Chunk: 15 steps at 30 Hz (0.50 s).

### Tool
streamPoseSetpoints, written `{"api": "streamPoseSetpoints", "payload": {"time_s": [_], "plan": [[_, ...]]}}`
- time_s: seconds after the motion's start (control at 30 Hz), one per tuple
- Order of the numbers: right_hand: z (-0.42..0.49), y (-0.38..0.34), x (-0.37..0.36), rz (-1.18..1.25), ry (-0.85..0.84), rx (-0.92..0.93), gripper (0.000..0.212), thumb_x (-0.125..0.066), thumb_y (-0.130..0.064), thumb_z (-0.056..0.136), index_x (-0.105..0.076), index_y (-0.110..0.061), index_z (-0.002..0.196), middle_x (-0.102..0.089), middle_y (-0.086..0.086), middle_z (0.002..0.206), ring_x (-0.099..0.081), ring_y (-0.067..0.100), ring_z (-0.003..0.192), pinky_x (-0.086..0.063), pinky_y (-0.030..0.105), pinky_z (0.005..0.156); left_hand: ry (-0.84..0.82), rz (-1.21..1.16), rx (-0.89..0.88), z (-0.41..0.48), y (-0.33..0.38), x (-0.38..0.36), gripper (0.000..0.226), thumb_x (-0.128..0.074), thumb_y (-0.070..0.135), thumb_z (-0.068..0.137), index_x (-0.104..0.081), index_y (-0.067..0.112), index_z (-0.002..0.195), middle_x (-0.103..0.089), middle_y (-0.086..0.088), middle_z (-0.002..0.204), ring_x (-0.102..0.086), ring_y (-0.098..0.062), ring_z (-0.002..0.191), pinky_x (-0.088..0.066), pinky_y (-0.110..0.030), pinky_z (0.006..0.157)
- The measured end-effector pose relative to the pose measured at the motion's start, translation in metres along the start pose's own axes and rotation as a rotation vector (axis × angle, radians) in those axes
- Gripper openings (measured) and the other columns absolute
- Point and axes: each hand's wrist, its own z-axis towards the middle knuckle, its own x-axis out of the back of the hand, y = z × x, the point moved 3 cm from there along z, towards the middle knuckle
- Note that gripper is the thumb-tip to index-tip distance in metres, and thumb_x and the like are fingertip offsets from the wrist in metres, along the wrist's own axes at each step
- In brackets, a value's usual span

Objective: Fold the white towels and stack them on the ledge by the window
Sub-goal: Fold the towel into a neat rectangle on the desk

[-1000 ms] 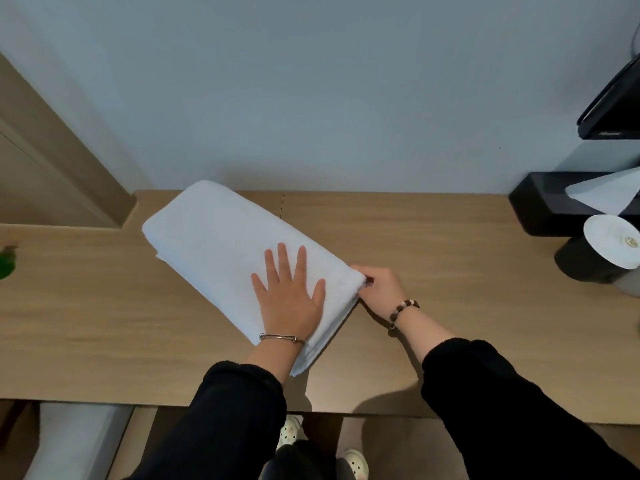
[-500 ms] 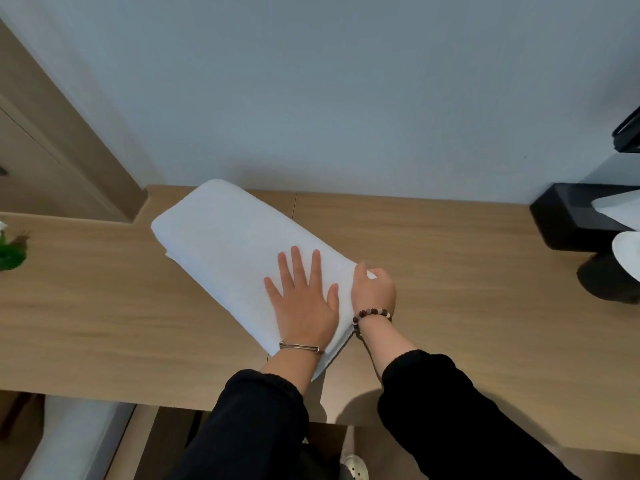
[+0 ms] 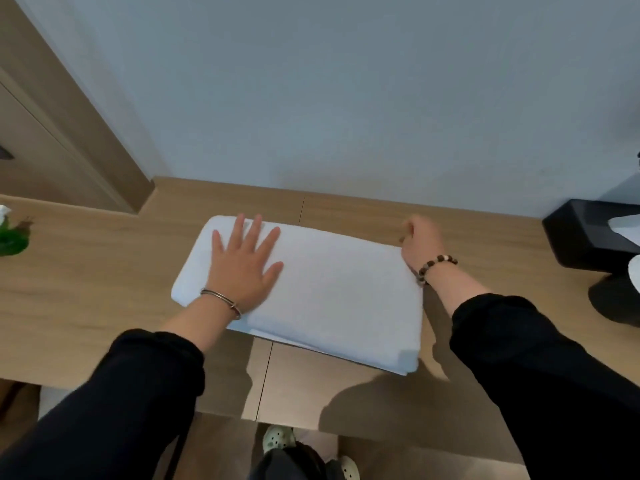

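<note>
The folded white towel (image 3: 332, 296) lay flat on the wooden counter (image 3: 104, 289), near the wall (image 3: 346, 98), with its long side running left to right. The left hand (image 3: 244, 271) rested palm-down on the towel's left part, fingers straight and spread. The right hand (image 3: 420, 242) sat at the towel's far right corner with fingers curled; blur made it impossible to tell whether it gripped the cloth. A black tissue box (image 3: 581, 237) stood on the counter well to the right of the towel, and a green plant (image 3: 12, 237) well to the left.
</note>
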Motion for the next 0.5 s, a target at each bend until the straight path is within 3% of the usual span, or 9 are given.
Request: {"api": "streamPoseSetpoints", "payload": {"time_s": [0.1,0.2,0.27,0.37,0.5], "plan": [[-0.019,-0.045,-0.004,-0.256,0.206,0.084,0.037,-0.042,-0.016,0.093,-0.046,-0.011,0.129,-0.046,0.013,0.134,-0.039,0.031,0.124,-0.03,0.046,0.102,-0.015,-0.034,0.016,-0.006,0.002,-0.015,0.065,-0.017,0.054,0.094,0.001,0.029,0.151,0.013,-0.004,0.158,0.018,-0.026,0.144,0.0,-0.062,0.11],[-0.074,-0.072,-0.057,-0.35,0.006,0.154,0.057,-0.022,-0.044,0.098,-0.016,-0.022,0.15,-0.011,0.007,0.158,-0.007,0.026,0.145,-0.005,0.053,0.113,0.019,-0.082,0.085,-0.016,0.017,-0.027,0.065,-0.014,0.053,0.093,0.017,0.031,0.146,0.026,-0.001,0.154,0.024,-0.024,0.142,0.005,-0.059,0.109],[-0.086,-0.065,-0.08,-0.451,-0.102,0.166,0.06,-0.012,-0.048,0.097,0.0,-0.027,0.151,0.006,0.003,0.159,0.009,0.022,0.146,0.007,0.052,0.113,0.015,-0.084,0.104,-0.015,0.023,-0.03,0.064,-0.001,0.055,0.088,0.031,0.033,0.138,0.036,0.0,0.147,0.033,-0.022,0.138,0.012,-0.058,0.108],[-0.059,-0.049,-0.075,-0.494,-0.097,0.271,0.059,-0.015,-0.045,0.097,-0.001,-0.029,0.151,0.004,0.001,0.16,0.008,0.02,0.146,0.009,0.049,0.114,-0.022,-0.117,0.164,-0.014,0.039,-0.031,0.066,-0.001,0.056,0.087,0.041,0.029,0.132,0.046,-0.003,0.141,0.043,-0.025,0.131,0.023,-0.057,0.103],[-0.029,-0.039,-0.06,-0.506,-0.16,0.432,0.057,-0.026,-0.033,0.097,-0.009,-0.026,0.151,-0.001,0.001,0.16,0.005,0.019,0.146,0.008,0.045,0.114,-0.08,-0.256,0.19,-0.02,0.078,-0.025,0.075,-0.021,0.052,0.092,0.034,0.026,0.136,0.047,-0.005,0.14,0.044,-0.028,0.13,0.03,-0.055,0.099]]}}
